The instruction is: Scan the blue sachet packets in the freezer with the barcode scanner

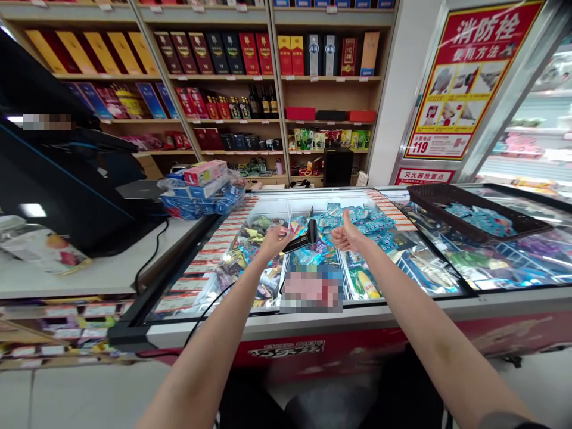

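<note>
Left hand (273,239) wraps the scanner (304,237) handle, right hand (346,236) empty w/ thumb up, fingers curled; keep scanner steady over freezer (402,310) glass, cable (210,310) slack.

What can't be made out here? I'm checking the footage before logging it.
Head view only:
- Left hand holds a black scanner; its trigger side is hidden by the fingers.
- Freezer centre: blurred patch covers contents.
- Right hand, thumb up: palm hidden.
- Shelf price tags: too small.
</note>
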`<state>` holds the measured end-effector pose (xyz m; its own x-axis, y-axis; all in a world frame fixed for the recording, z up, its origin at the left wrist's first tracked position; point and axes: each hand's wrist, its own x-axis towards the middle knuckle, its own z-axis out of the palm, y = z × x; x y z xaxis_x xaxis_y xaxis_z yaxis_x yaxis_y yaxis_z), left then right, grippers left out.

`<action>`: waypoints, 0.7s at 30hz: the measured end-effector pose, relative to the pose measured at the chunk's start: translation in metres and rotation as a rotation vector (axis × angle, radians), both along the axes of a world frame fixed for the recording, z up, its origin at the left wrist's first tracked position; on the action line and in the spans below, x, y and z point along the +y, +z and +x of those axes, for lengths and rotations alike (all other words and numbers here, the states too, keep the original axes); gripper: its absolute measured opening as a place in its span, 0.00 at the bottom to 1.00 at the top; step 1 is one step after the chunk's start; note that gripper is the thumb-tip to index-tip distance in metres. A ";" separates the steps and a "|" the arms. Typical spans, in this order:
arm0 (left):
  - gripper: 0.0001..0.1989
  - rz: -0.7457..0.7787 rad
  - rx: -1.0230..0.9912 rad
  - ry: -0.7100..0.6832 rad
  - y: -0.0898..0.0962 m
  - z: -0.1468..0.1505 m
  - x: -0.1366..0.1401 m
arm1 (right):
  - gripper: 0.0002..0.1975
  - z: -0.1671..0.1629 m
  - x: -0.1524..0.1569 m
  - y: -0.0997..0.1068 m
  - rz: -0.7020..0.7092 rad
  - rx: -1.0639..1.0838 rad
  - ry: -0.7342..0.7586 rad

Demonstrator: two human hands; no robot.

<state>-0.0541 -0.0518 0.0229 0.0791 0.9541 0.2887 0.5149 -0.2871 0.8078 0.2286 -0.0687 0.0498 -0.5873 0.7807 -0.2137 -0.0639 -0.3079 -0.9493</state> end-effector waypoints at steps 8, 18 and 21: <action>0.29 0.053 0.704 -0.008 -0.050 -0.036 0.001 | 0.39 -0.026 -0.015 -0.028 0.121 -0.355 -0.037; 0.22 0.229 0.424 -0.033 -0.023 0.037 -0.029 | 0.21 -0.080 -0.026 -0.042 0.177 -0.018 -0.425; 0.25 0.308 0.311 -0.083 -0.006 0.071 -0.048 | 0.20 -0.082 -0.019 -0.026 0.091 0.361 -0.640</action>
